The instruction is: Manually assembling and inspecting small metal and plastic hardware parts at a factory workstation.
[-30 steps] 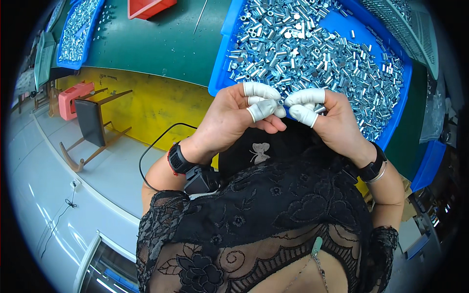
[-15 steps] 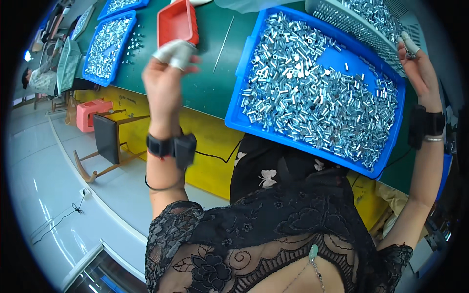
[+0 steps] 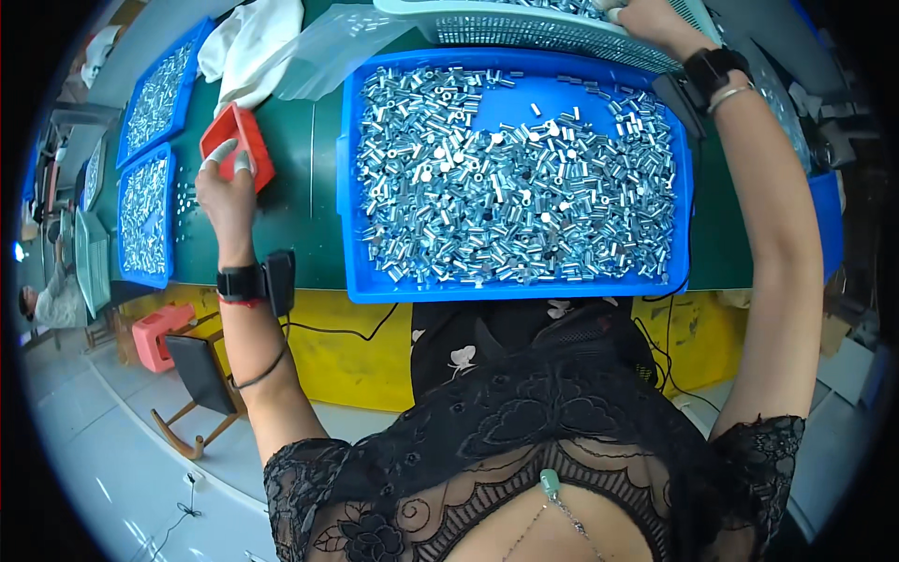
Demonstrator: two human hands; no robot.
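My left hand (image 3: 228, 192), with white covers on its fingertips, reaches over the near side of a small red plastic bin (image 3: 258, 148). Its thumb and forefinger are apart at the bin, and I see nothing between them. My right hand (image 3: 660, 23) is at the light green perforated basket (image 3: 552, 47), its fingers among the metal pieces inside. The frame's upper edge cuts off most of those fingers, so their grip is hidden. In front of me stands a large blue tray (image 3: 515, 292), filled with short shiny metal sleeves (image 3: 524, 206).
Two smaller blue trays (image 3: 169, 267) of metal parts stand at the left, beside loose pieces on the green tabletop (image 3: 295, 234). A thin rod (image 3: 313, 159), a white cloth (image 3: 248, 51) and clear plastic sheeting (image 3: 342, 42) lie nearby. A chair (image 3: 201, 375) stands at lower left.
The view has shifted. My left hand has come down over the red bin, and its fingers have spread. My right hand has moved along the green basket, farther in.
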